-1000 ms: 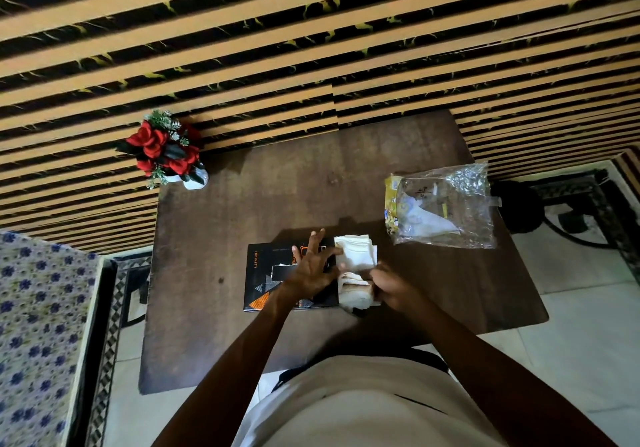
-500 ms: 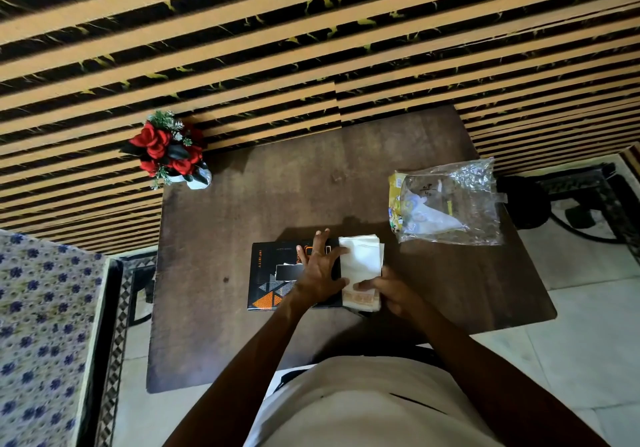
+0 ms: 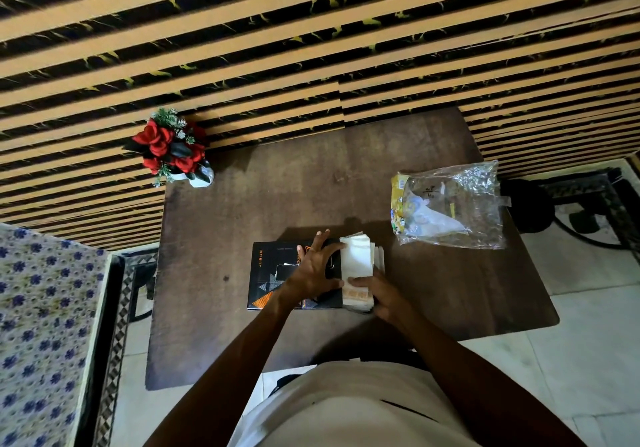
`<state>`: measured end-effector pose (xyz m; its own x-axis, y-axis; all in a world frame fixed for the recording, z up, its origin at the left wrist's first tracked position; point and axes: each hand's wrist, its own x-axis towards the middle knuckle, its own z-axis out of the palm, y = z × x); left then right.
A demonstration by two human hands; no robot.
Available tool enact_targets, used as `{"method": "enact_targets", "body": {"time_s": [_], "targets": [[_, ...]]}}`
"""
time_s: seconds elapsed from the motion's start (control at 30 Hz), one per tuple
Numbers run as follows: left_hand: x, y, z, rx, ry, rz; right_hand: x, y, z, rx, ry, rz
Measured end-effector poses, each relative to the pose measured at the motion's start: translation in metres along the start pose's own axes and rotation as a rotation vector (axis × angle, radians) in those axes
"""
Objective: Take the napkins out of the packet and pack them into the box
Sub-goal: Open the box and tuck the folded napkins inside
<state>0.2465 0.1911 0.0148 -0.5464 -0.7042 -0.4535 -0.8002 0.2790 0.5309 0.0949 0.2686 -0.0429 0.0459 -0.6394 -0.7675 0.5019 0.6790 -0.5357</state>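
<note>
Both hands, left (image 3: 313, 273) and right (image 3: 382, 294), press white napkins (image 3: 356, 259) beside the black box (image 3: 273, 277).

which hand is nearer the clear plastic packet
Right. The right hand sits at the near end of the white napkin stack, below and left of the clear plastic packet; the left hand lies further left, on the black box.

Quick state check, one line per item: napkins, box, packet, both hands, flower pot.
napkins: stacked, out of the packet, at the box's right edge
box: black, flat on the table, whether open is unclear
packet: clear plastic, crumpled, lying apart, one white sheet visible inside
left hand: spread flat on the box
right hand: grip on the stack's near end
flower pot: upright at the far left corner
</note>
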Motion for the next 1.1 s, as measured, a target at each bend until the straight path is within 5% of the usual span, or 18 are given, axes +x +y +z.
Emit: {"method": "enact_targets", "body": {"time_s": [0.17,0.33,0.57,0.87,1.1], "targets": [[-0.007,-0.007,-0.008,-0.041,-0.001,0.048,0.001,-0.019,0.010,-0.388,0.153,-0.017],[-0.022,-0.032,-0.002,0.344,0.068,0.049,-0.002,-0.043,-0.010,-0.483,0.111,-0.070],[-0.025,-0.038,-0.005,0.346,0.050,0.023,0.016,-0.039,-0.003,-0.783,0.183,-0.209],[-0.036,-0.055,-0.020,0.270,0.058,0.036,0.030,-0.022,0.028,-0.688,-0.036,-0.053],[-0.042,-0.077,-0.025,0.238,0.094,0.048,0.062,0.012,0.016,-0.897,0.031,-0.098]]}}
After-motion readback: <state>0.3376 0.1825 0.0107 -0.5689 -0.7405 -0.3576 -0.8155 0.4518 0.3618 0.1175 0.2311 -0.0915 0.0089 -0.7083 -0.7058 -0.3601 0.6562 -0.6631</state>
